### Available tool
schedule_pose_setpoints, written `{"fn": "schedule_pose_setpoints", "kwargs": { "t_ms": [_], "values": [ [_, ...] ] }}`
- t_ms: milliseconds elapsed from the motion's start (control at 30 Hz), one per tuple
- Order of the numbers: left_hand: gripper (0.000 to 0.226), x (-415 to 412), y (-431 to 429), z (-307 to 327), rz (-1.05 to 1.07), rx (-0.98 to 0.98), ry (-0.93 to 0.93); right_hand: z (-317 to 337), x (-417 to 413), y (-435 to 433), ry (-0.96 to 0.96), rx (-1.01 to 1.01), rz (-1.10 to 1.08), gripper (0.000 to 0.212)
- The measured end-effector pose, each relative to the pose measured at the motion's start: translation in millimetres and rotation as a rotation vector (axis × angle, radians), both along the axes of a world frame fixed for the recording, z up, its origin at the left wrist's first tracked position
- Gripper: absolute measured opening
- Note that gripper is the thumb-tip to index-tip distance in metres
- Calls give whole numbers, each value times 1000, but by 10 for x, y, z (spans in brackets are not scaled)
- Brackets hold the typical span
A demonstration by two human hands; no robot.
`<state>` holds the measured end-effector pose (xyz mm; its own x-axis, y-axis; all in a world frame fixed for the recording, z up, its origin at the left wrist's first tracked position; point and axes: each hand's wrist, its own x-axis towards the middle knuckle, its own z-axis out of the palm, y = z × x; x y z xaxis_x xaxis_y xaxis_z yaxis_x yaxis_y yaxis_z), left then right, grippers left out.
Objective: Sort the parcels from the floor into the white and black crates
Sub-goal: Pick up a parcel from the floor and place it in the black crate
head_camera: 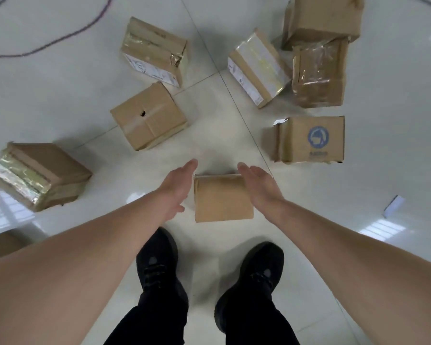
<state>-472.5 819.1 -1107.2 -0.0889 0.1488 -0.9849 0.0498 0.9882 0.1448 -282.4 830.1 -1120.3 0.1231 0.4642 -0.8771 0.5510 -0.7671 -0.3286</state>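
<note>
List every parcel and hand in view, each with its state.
plain parcel: on floor, between both hands, ungrasped
left hand: open
right hand: open
logo parcel: on floor, end flap torn
punctured parcel: hole in top

Matt brown cardboard parcel (223, 198) on glossy pale floor tiles (67, 95); another parcel (25, 176) bears shiny tape.

Both bare forearms reach forward and down from the lower corners, converging toward the middle. Left hand (177, 192): open, palm turned inward, fingers straight and together, thumb hanging below. Right hand (260, 185): open likewise, palm facing the left one (fingers slightly curled at the tips). Hands apart, gripping nothing. Below them, two legs in black trousers, feet in black shoes (157, 260), planted apart.
</note>
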Motion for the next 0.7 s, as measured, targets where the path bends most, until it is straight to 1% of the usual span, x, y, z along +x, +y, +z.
{"fn": "schedule_pose_setpoints", "kwargs": {
  "t_ms": [33, 100, 167, 200, 233, 300, 333, 400, 467, 567, 633, 700],
  "values": [
    [70, 30, 7, -57, 40, -13, -18, -83, -31, -12, 8, 1, -46, 75],
    [65, 66, -3, -109, 115, 4, -26, -127, -65, -45, -4, 79, -185, 63],
    [52, 65, -61, -99, 220, 82, 28, -59, -43, -84, -14, 214, -397, 54],
    [49, 59, -108, -76, 266, 115, 62, -14, -19, -119, -1, 256, -481, 54],
    [50, 53, -167, -48, 284, 129, 82, 39, -6, -166, 19, 269, -510, 55],
    [54, 47, -290, -3, 265, 103, 66, 74, 13, -305, 30, 216, -433, 59],
    [56, 40, -339, 8, 253, 80, 43, 63, 19, -369, 24, 159, -387, 61],
    [57, 26, -381, -34, 250, 22, -2, 3, 25, -458, 11, 41, -350, 62],
    [58, 13, -392, -114, 209, -10, -21, -107, 40, -513, 11, -26, -298, 60],
    [69, 7, -406, -261, 166, -23, -16, -208, 12, -559, 5, -41, -227, 64],
    [71, 13, -408, -331, 152, -9, -9, -244, -3, -576, 14, -25, -227, 67],
    [64, 25, -388, -346, 136, 20, 4, -254, 6, -559, 34, 7, -257, 56]
  ]
}}
